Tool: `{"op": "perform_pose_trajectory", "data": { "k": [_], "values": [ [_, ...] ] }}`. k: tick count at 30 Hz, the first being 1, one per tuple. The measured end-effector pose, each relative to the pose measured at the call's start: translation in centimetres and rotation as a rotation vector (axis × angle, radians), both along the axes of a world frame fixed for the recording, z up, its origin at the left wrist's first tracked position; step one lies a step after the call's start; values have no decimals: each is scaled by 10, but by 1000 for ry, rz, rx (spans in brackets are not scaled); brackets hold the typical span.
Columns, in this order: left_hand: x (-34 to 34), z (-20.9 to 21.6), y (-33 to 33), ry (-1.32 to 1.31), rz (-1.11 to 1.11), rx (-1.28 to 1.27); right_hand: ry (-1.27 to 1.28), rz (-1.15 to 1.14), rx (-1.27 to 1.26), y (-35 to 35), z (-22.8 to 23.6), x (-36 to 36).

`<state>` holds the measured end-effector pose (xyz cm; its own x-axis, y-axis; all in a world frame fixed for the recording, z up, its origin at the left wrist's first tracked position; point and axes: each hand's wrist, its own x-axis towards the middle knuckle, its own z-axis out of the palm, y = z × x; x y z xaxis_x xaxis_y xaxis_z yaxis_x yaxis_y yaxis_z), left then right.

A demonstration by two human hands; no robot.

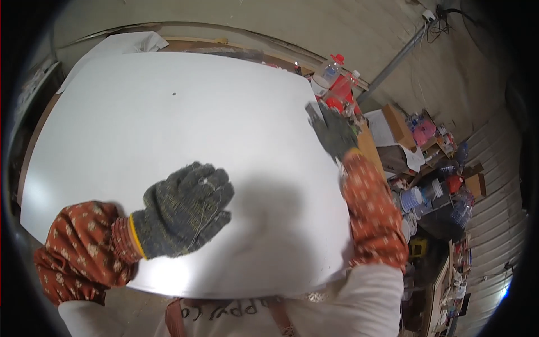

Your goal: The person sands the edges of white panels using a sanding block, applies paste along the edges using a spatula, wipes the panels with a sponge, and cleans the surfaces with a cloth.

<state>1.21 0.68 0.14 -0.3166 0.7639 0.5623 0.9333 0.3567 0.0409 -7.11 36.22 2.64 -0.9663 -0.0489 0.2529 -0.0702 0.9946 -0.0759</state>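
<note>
A large smooth white sheet (236, 106) covers the work table in front of me. My left hand (188, 210), in a dark grey knitted glove with a yellow cuff edge, is over its near part. The fingers are loosely bent and apart, with nothing visible in them; a pale strand crosses the glove. My right hand (335, 130), gloved alike and slightly blurred, reaches to the sheet's far right edge with fingers stretched out. It holds nothing that I can see. Patterned rust-red sleeve covers are on both forearms.
A clear bottle with a red cap (328, 73) and red containers (339, 92) stand beyond the right edge. Farther right are cardboard boxes (397, 126), a white bucket (411, 197) and clutter. Crumpled white sheeting (135, 42) lies at the far left corner. A small dark spot (174, 94) marks the sheet.
</note>
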Motion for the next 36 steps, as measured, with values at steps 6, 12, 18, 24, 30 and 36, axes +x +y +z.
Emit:
{"op": "perform_pose_trajectory", "data": {
  "k": [6, 12, 18, 24, 30, 36],
  "values": [
    [-12, 3, -2, 50, 59, -22, 55, -22, -97, 43, -17, -97],
    [-13, 8, -1, -47, 110, -47, 214, 261, 222, 20, -29, 91],
    [-14, -3, -3, 61, 182, -29, 293, 208, 254, -5, -27, 33],
    [-24, -8, -9, -18, 218, 7, 277, 300, 268, -55, -32, 72],
    [-29, -6, -13, 56, 259, 34, 97, 70, -1009, -16, -32, 135],
    [-17, 1, -11, 20, 319, -25, 321, 180, -725, -1, -50, 143]
  ]
}}
